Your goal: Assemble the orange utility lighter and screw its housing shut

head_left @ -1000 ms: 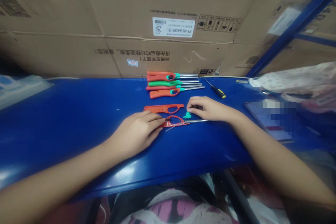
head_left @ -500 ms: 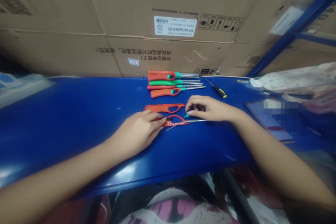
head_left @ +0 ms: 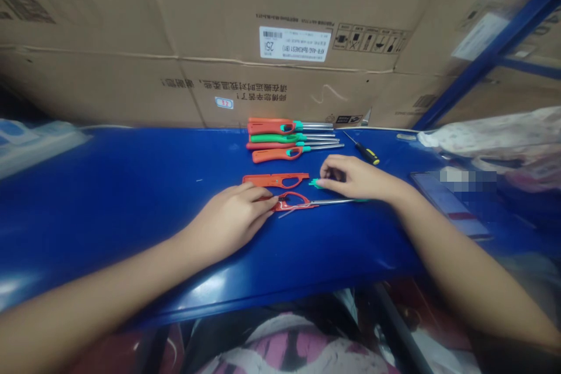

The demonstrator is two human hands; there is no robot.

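Note:
My left hand [head_left: 239, 216] is closed on the handle end of an opened orange long-reach lighter [head_left: 294, 194], its fingers covering that part. From the lighter a metal tube [head_left: 333, 202] runs right, beneath my right hand. A thin clear tube [head_left: 287, 213] sticks out below the handle. My right hand [head_left: 350, 176] pinches a small green plastic piece [head_left: 314, 183] between thumb and fingers, just above the metal tube. The other orange shell half [head_left: 267, 179] lies right behind the opened lighter, left of the green piece.
Several assembled lighters [head_left: 272, 153] lie in a stack behind, tubes pointing right. A black and yellow screwdriver [head_left: 367, 153] is beside them. A phone [head_left: 447, 204] lies at right near printed cloth [head_left: 473, 134]. A large cardboard box [head_left: 197, 23] stands along the blue table's [head_left: 131, 187] back.
My right hand has shifted slightly away from me and to the right, lifting the green piece clear of the metal tube. My left hand stays on the lighter.

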